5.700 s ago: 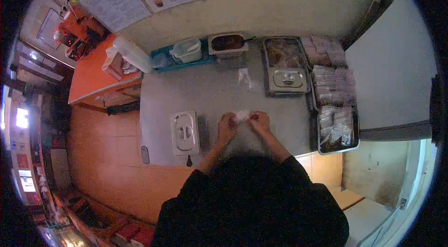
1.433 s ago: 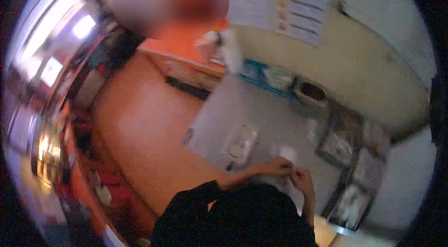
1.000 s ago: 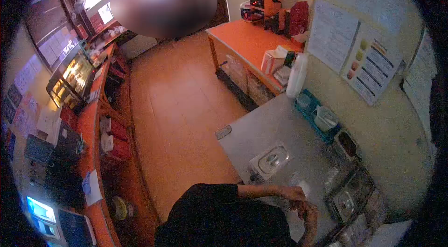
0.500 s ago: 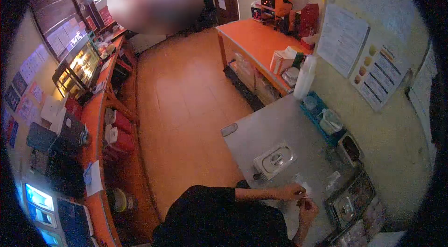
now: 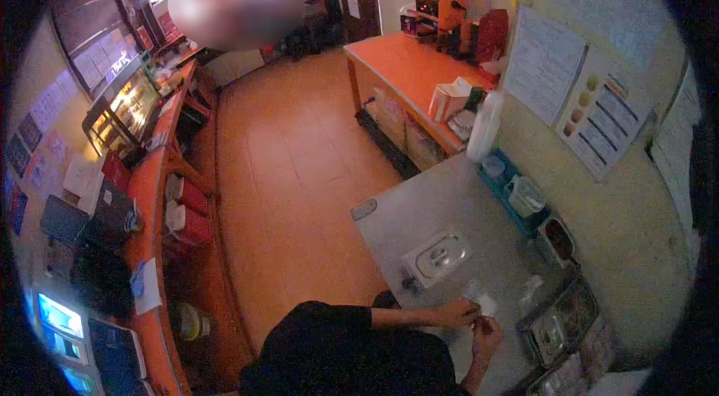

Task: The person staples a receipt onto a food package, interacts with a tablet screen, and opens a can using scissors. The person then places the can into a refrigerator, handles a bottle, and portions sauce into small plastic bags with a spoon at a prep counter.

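"Both hands are working close together, low over the grey tabletop [image 5: 408, 209]. What's the left hand [image 5: 458, 312] doing?"

"It's reaching across with its fingers closing down to a pinch, and the right hand [image 5: 488, 336] is meeting it just alongside, fingers bending in the same way."

"So they're gripping something?"

"They're pinching a small pale piece [image 5: 473, 327], and it's sitting right between the fingertips. It's showing too little for me to be telling what it is."

"And the white patch [image 5: 486, 302]?"

"That's lying on the tabletop just beyond the fingers. A crumpled clear plastic piece [image 5: 532, 289] is resting a bit farther out, toward the wall."

"Left of the hands?"

"A steel lid [image 5: 442, 257] is shining there, its handle standing up in the middle."

"Right?"

"Another steel lid [image 5: 550, 337] is covering the near part of a dark-filled tray [image 5: 575, 305]."

"Farther beyond the hands, by the wall?"

"A pan of dark contents [image 5: 556, 237] is standing there, and past it a teal tray [image 5: 506, 200] is carrying a whitish container [image 5: 526, 194]."
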`<state>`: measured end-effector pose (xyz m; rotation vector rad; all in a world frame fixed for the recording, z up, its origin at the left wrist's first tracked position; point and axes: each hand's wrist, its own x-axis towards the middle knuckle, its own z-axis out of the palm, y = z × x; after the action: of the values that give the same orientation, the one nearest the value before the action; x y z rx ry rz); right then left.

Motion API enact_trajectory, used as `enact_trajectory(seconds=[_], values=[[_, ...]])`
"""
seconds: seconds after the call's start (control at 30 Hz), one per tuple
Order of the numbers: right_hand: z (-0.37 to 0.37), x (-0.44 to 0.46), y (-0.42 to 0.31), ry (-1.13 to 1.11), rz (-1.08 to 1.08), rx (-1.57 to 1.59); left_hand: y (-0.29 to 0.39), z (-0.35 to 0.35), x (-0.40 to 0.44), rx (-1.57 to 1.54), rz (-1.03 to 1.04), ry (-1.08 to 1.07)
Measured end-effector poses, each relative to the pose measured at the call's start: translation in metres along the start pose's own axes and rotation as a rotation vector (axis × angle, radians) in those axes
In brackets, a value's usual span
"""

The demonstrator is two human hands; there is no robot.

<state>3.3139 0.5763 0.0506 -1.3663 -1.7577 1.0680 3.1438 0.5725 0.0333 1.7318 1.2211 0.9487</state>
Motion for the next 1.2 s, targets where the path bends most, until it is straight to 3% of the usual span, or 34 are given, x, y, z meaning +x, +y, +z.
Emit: enact_trajectory(seconds=[0.13,0.2,0.37,0.57,0.63,0.7,0.73,0.8,1.03,1.13,1.2], values=[[-0.007,-0.004,-0.01,-0.067,0.006,0.143,0.019,-0.017,-0.007,0.006,0.082,-0.046],[-0.015,-0.006,-0.036,-0.195,0.168,0.1,0.038,-0.023,-0.009,0.032,0.002,-0.072],[-0.003,-0.007,-0.004,-0.089,0.185,0.24,0.032,-0.015,-0.007,0.059,-0.117,-0.092],[0.001,-0.002,0.025,-0.15,0.066,0.234,-0.006,0.0,-0.004,-0.236,-0.179,-0.283],[-0.001,-0.003,0.015,-0.161,0.082,0.289,-0.023,0.016,0.001,-0.504,-0.299,-0.365],[-0.004,-0.006,0.003,-0.152,0.306,0.307,-0.01,0.007,0.0,-0.487,-0.314,-0.372],[-0.006,-0.005,0.003,-0.149,0.308,0.309,0.0,0.001,0.0,-0.47,-0.328,-0.376],[-0.011,-0.002,0.002,-0.273,0.309,0.24,-0.018,0.01,0.006,-0.496,-0.328,-0.412],[-0.024,-0.003,-0.031,-0.276,0.523,0.486,-0.021,0.003,0.012,-0.625,-0.303,-0.636],[-0.024,0.0,-0.018,-0.263,0.475,0.546,-0.025,0.004,0.016,-0.599,-0.271,-0.634],[-0.02,0.003,-0.013,-0.216,0.456,0.365,-0.033,0.008,0.018,-0.515,-0.209,-0.559]])
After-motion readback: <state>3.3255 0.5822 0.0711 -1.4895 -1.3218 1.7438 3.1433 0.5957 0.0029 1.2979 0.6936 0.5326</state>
